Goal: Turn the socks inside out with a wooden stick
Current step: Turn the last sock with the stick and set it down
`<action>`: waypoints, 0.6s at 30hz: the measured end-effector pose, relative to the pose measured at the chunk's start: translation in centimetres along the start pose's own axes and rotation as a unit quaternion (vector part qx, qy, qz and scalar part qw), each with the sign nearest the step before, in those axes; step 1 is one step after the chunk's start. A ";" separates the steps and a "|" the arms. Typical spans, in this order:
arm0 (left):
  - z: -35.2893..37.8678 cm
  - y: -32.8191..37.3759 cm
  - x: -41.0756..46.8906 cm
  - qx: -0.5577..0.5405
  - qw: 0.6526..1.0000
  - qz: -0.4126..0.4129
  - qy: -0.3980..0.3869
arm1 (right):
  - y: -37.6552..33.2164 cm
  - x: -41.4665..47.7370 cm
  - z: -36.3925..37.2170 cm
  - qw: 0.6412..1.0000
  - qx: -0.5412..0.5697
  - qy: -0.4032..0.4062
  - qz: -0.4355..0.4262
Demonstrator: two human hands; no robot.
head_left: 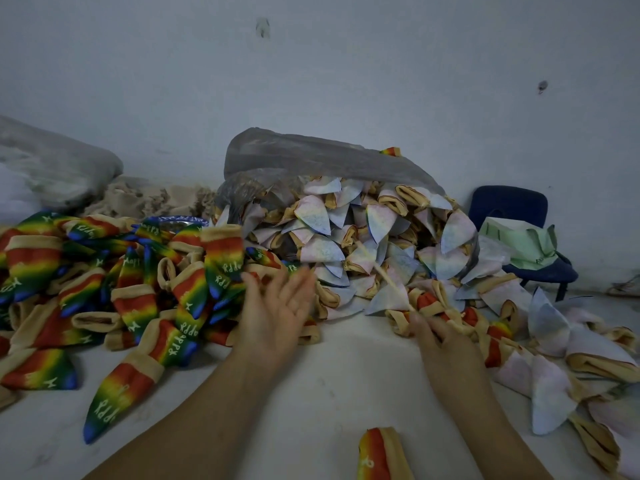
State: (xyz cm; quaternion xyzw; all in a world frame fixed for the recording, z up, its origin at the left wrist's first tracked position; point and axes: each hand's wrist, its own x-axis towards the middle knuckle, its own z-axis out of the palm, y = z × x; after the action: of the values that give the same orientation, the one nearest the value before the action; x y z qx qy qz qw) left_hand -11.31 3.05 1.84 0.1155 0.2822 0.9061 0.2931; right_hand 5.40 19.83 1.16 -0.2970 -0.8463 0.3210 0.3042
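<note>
Both bare forearms reach up from the lower edge and draw nearer each other toward the hands. The left hand (277, 313) is open, back to the camera, its fingers straight, spread and blurred, touching nothing that can be made out. The right hand (446, 344) lies knuckles up, its fingers curled round the low end of the stick (381, 271), which slants up and left.

On my feed, a pale grey plastered wall (346, 81) fills the upper frame, with a small dark mark (262, 27) high up and a second dark mark (542, 86) at right. Near its foot stands a dark blue padded chair (509, 202), with a pale green crumpled bundle (519, 247) on its seat. The white floor (329, 368) lies in dim, even light.
</note>
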 end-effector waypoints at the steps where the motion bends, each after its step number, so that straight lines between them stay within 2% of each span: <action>1: 0.2 -0.8 -0.3 0.093 0.995 -0.024 -0.013 | 0.3 0.2 0.0 1.000 0.007 0.014 0.011; 2: 0.3 -1.8 -0.6 0.206 0.978 -0.038 -0.025 | 0.7 0.4 0.0 0.999 0.011 0.021 0.028; 4: 0.5 -3.3 -1.1 0.405 0.912 -0.032 -0.058 | 1.3 0.8 0.2 0.998 -0.005 0.016 0.059; 6: 0.6 -3.9 -1.6 0.524 0.848 -0.003 -0.084 | 1.4 0.9 0.3 0.998 -0.019 0.010 0.063; 7: 0.5 -3.9 -1.7 0.548 0.832 0.000 -0.085 | 1.2 0.9 0.3 0.998 -0.020 0.015 0.052; 12: 0.5 -4.2 -1.6 0.551 0.831 0.000 -0.076 | -0.1 0.8 1.0 0.990 -0.122 0.044 -0.055; 16: 0.4 -4.1 -1.4 0.559 0.826 0.003 -0.076 | 0.0 0.5 2.3 0.960 -0.251 -0.065 -0.106; 18: 0.6 -4.1 -1.5 0.554 0.828 0.007 -0.081 | 0.2 0.3 2.6 0.950 -0.273 -0.094 -0.116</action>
State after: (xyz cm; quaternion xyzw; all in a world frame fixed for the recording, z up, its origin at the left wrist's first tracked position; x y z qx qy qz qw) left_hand -7.96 5.17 -0.13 0.3334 0.7114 0.5872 0.1948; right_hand 3.45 19.20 -0.47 -0.2370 -0.9550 0.0662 0.1658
